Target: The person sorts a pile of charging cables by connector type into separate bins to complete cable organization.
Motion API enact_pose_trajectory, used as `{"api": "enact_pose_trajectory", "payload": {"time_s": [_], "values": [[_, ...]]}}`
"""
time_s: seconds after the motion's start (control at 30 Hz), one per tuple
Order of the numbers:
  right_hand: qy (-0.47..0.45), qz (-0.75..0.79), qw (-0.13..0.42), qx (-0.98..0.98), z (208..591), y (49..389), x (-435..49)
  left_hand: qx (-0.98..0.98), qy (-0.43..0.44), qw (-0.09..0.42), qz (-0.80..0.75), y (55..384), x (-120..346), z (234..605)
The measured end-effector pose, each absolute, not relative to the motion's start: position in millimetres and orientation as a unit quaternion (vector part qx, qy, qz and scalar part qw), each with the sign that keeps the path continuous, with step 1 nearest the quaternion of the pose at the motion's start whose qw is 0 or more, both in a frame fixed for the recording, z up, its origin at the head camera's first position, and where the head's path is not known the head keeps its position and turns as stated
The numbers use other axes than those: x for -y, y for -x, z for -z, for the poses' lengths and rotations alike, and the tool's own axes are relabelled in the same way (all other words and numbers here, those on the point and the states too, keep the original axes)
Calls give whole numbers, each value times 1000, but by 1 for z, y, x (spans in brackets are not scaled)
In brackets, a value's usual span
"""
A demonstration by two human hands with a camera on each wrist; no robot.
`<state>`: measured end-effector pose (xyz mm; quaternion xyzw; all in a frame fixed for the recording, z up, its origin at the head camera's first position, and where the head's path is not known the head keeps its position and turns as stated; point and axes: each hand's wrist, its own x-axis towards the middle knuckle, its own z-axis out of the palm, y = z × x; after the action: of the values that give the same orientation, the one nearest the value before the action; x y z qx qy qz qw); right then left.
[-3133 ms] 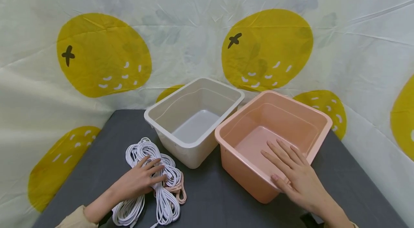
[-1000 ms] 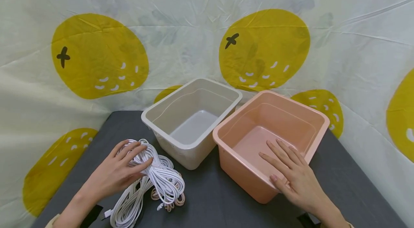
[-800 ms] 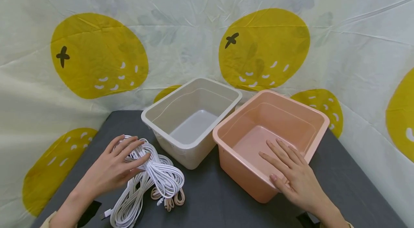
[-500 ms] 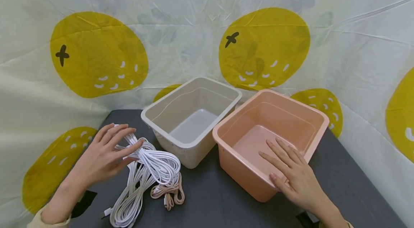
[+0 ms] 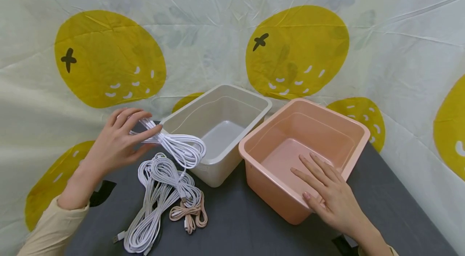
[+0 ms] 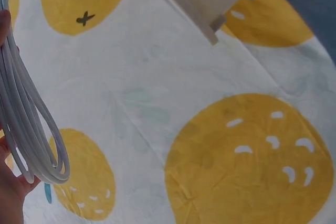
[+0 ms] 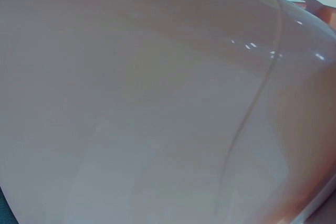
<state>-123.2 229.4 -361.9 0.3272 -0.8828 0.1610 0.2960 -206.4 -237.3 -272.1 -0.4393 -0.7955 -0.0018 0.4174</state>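
Note:
My left hand (image 5: 118,141) grips a coiled white cable (image 5: 181,147) near its middle, raised above the table. One looped end of this coil reaches over the near left rim of the grey-beige bin (image 5: 227,163); the left wrist view shows loops of the same white cable (image 6: 31,114) hanging from the fingers. Below lie more bundled white cables (image 5: 149,207) and a pinkish-beige cable (image 5: 189,213). My right hand (image 5: 332,197) rests with fingers spread at the near rim of the pink bin (image 5: 276,195), its fingertips over the inside.
Both bins stand side by side on the dark table (image 5: 232,227), their rims nearly meeting. Behind them hangs a pale curtain (image 5: 203,46) with large yellow fruit prints. The pink bin's wall (image 7: 157,103) fills the right wrist view.
The left hand has lifted one white cable coil off the pile, up and towards the grey-beige bin. The other cables stay on the table, more exposed. The right hand has hardly moved.

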Motion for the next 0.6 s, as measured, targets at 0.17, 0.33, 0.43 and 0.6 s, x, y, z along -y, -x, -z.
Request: {"api": "enact_pose_trajectory", "payload": {"time_s": [0.17,0.33,0.43,0.6], "values": [[-331,-171,305,876,362,123,-228,797,431,423,-3,224,227,263],[-322,-174,299,881,363,123,-227,802,418,426,-13,242,215,258],[-318,-170,294,885,362,123,-228,805,415,424,-19,252,206,256],[-321,-167,298,884,361,123,-229,804,417,423,-28,269,192,253]]}}
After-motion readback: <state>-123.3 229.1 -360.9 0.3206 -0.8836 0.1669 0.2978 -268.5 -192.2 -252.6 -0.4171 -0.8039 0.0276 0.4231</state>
